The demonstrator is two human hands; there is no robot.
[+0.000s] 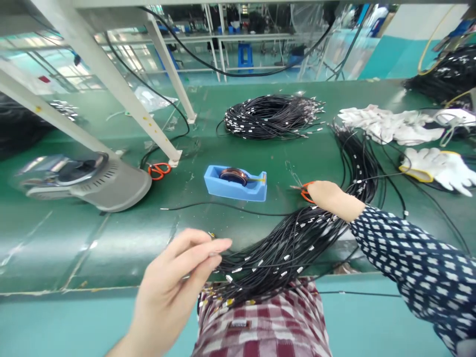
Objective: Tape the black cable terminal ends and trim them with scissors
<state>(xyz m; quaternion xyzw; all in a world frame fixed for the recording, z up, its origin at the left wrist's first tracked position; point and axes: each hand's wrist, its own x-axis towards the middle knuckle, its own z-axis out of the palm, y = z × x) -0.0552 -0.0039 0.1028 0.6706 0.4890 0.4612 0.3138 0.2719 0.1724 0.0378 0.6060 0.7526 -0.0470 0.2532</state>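
Note:
My left hand [178, 282] is raised over the front edge of the bench, thumb and fingertips pinched together. Whatever may be between the fingertips is too small to make out. Just beyond it lies the end of a thick bundle of black cables [275, 253] with white tags, hanging partly over my lap. My right hand [330, 198], in a dark patterned sleeve, is closed round the orange handles of scissors [307, 192], whose tips point left. It is above the cable bundle. A blue tape dispenser [236, 191] with a brown tape roll stands between my hands, farther back.
A coiled cable bundle [273, 116] lies at the back. A second pair of orange scissors [159, 171] is beside a grey machine base [111, 191] and white frame posts [137, 111]. White gloves [439, 166] lie at right. One single cable [223, 204] stretches across the green bench.

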